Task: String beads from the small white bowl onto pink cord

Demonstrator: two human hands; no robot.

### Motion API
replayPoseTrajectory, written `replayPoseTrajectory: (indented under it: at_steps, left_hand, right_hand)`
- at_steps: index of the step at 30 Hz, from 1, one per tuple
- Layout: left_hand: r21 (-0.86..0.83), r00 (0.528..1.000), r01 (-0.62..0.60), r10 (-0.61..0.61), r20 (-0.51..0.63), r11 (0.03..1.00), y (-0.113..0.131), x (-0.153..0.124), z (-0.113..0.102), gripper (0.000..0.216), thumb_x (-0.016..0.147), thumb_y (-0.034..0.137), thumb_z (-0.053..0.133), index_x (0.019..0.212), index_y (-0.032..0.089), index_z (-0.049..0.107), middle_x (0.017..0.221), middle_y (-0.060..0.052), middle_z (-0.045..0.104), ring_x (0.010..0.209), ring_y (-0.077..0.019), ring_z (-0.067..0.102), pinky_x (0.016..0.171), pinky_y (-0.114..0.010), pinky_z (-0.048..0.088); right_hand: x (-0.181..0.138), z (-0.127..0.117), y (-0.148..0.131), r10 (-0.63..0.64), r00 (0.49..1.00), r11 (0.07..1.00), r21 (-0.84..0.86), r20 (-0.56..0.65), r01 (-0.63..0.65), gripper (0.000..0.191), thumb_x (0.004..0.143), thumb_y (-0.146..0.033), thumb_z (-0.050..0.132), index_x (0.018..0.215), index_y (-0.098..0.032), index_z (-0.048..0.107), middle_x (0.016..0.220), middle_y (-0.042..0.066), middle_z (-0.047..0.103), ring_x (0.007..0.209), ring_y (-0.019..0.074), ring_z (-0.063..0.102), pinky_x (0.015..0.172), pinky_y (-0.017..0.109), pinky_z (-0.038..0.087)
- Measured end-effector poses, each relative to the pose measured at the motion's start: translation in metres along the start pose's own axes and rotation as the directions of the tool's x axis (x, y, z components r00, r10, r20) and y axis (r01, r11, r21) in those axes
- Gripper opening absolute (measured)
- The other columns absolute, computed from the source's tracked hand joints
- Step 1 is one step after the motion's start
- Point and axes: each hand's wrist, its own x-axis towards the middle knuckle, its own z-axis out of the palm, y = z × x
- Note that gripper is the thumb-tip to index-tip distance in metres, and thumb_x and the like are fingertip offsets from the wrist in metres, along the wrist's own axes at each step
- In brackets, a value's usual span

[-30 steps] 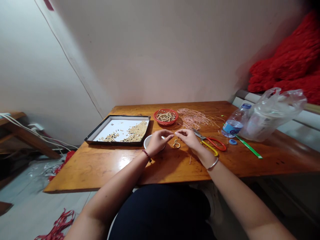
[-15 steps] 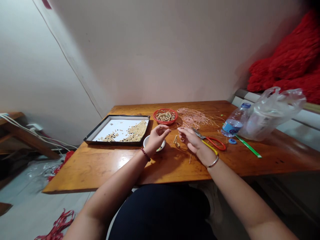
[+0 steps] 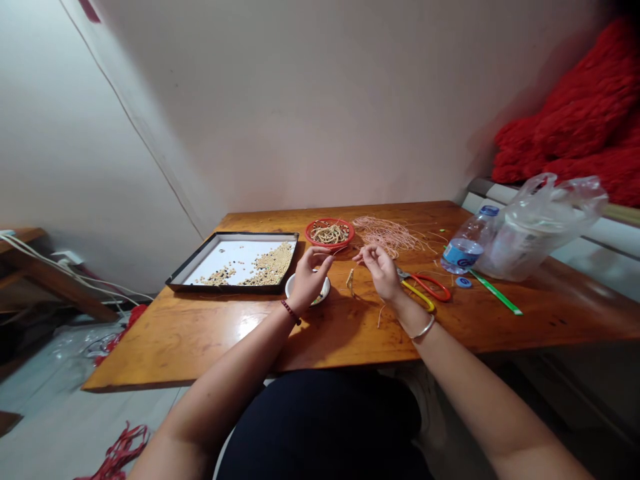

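Observation:
Over the table, my left hand (image 3: 309, 280) is closed in a pinch, with a thin cord (image 3: 342, 250) showing at its fingertips. Facing it, my right hand (image 3: 379, 270) also has its fingers pinched together; what they hold is too small to make out. Below and between the hands is a short string of pale beads (image 3: 350, 283); whether it hangs or touches the table I cannot tell. Partly hidden behind my left hand, a white bowl (image 3: 291, 288) holds small coloured bits. Scissors (image 3: 434, 287) with red and yellow handles lie beside my right hand.
A black-edged tray (image 3: 200, 288) of loose beads is at the left. Behind my hands are a red basket (image 3: 353, 235) of beaded strings and a heap of pink cords (image 3: 385, 235). On the right stand a water bottle (image 3: 463, 250) and a plastic bag (image 3: 535, 233), near a green strip (image 3: 497, 295).
My right hand has turned slightly and its fingers have curled in more, a little apart from the left. The bead string has swung narrower. My left hand has barely moved.

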Motion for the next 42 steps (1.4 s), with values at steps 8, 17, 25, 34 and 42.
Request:
replayPoseTrajectory:
  at_steps: [8,17,25,34,42]
  left_hand:
    - [0.073,0.999,-0.029,0.026,0.037,0.997,0.006,-0.003,0.001,0.028,0.080,0.038,0.064,0.096,0.017,0.055,0.096,-0.008,0.066,0.087,-0.0161,0.065,0.069,-0.024,0.050]
    - [0.208,0.990,-0.097,0.074,0.118,0.973,0.017,-0.009,0.002,0.032,0.079,0.042,0.064,0.098,0.019,0.055,0.094,-0.006,0.068,0.081,-0.0148,0.066,0.060,-0.020,0.047]
    - [0.289,0.980,-0.061,0.003,0.198,0.955,0.017,-0.008,-0.001,0.042,0.080,0.041,0.063,0.116,0.020,0.056,0.098,-0.007,0.070,0.085,-0.0173,0.067,0.069,-0.025,0.050]
    - [0.240,0.967,-0.025,-0.037,0.253,0.970,0.011,-0.005,0.000,0.032,0.080,0.046,0.061,0.094,0.018,0.070,0.094,-0.008,0.072,0.084,-0.0199,0.066,0.073,-0.029,0.051]
    - [0.248,0.970,-0.032,-0.030,0.241,0.968,0.011,-0.004,-0.002,0.028,0.079,0.044,0.061,0.084,0.017,0.069,0.086,-0.006,0.071,0.080,-0.0180,0.065,0.073,-0.029,0.050]
  right_hand:
    - [-0.001,0.002,0.003,0.085,0.996,0.993,-0.081,0.025,-0.083,0.024,0.074,-0.040,0.066,0.080,-0.018,0.060,0.071,0.002,0.062,0.069,0.0141,0.059,0.072,0.030,0.048]
    - [0.001,0.000,0.009,0.237,0.971,0.963,-0.138,0.010,-0.234,0.028,0.066,-0.042,0.070,0.075,-0.016,0.066,0.070,0.003,0.067,0.064,0.0147,0.059,0.065,0.029,0.048]
    - [0.000,0.002,0.007,0.199,0.975,0.970,-0.159,0.099,-0.182,0.026,0.065,-0.041,0.071,0.072,-0.016,0.069,0.074,0.006,0.071,0.070,0.0180,0.063,0.071,0.032,0.049]
    - [-0.002,0.003,0.005,0.231,0.966,0.967,-0.140,0.113,-0.214,0.027,0.060,-0.042,0.074,0.069,-0.017,0.069,0.072,0.006,0.070,0.068,0.0180,0.063,0.069,0.033,0.050]
    - [-0.002,0.002,0.005,0.250,0.957,0.962,-0.155,0.150,-0.227,0.026,0.061,-0.041,0.073,0.071,-0.017,0.070,0.073,0.006,0.071,0.068,0.0178,0.063,0.069,0.032,0.049]
